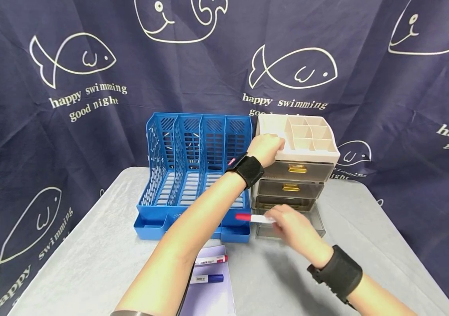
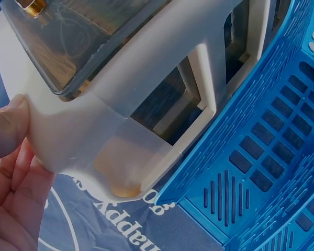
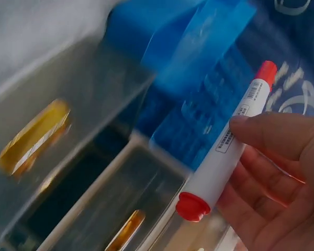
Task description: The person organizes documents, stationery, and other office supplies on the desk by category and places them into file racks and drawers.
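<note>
Two markers lying closest on a purple sheet, one red-capped, one blue-capped. Right hand pinching a red marker over the pulled-out bottom drawer of the beige organizer. Left hand curled around that organizer's top corner, right beside the blue file rack.

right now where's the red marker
In the head view the red-capped marker is pinched in the right hand, held over the pulled-out bottom drawer of the beige drawer organizer, just right of the blue file rack.
</note>
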`<action>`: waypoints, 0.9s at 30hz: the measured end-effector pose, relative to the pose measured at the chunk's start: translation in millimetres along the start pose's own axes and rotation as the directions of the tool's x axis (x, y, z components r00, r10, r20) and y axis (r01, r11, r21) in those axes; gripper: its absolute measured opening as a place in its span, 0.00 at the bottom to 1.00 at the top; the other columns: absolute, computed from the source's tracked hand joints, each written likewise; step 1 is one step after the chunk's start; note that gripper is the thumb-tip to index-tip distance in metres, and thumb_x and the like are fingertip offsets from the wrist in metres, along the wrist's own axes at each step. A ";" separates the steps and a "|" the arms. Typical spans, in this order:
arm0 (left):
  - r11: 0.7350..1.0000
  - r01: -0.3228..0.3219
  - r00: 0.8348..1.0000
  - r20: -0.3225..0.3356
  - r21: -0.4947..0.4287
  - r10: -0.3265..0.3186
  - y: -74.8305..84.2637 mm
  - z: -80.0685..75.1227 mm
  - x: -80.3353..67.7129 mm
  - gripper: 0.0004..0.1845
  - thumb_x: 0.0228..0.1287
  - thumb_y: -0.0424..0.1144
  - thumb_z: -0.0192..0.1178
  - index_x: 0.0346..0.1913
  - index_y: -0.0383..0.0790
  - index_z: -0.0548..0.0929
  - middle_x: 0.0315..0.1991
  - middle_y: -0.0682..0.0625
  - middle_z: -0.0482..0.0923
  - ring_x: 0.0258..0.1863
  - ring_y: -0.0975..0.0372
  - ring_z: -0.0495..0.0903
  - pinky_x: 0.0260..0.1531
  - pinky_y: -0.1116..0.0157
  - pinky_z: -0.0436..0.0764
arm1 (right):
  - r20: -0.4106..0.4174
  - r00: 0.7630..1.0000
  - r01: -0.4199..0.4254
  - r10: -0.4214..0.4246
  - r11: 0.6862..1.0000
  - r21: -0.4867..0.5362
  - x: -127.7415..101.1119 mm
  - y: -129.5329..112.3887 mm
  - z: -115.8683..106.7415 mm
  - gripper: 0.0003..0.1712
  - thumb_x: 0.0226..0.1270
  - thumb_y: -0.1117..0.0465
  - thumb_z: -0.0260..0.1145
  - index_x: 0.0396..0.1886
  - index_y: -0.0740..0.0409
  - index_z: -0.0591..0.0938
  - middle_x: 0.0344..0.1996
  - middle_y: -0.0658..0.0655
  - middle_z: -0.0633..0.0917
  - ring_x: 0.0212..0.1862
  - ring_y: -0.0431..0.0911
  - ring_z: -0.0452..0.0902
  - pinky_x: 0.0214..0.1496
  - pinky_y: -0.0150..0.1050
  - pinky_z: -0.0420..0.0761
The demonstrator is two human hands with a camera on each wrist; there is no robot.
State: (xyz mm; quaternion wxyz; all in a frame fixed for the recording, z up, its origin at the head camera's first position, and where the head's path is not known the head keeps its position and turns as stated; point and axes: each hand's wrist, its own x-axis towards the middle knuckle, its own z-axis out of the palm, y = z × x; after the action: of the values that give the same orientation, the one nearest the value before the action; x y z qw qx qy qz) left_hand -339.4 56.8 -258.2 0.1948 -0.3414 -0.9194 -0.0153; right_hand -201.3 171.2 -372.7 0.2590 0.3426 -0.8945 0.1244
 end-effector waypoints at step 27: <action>1.000 -0.001 1.000 0.001 0.003 0.001 -0.2 0.6 0.8 0.13 0.54 0.30 0.61 0.42 0.47 0.83 0.40 0.53 0.82 0.40 0.61 0.80 0.42 0.64 0.77 | 0.331 0.937 -0.136 0.107 0.988 0.068 -16.8 101.9 28.9 0.14 0.38 0.80 0.64 0.22 0.59 0.80 0.20 0.49 0.78 0.25 0.41 0.73 0.28 0.38 0.74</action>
State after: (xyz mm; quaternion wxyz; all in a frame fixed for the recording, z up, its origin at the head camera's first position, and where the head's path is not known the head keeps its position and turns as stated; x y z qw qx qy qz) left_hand -340.4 57.2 -258.4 0.1951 -0.3415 -0.9193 -0.0136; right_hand -270.6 243.6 -410.6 0.0833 0.3138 -0.9379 0.1218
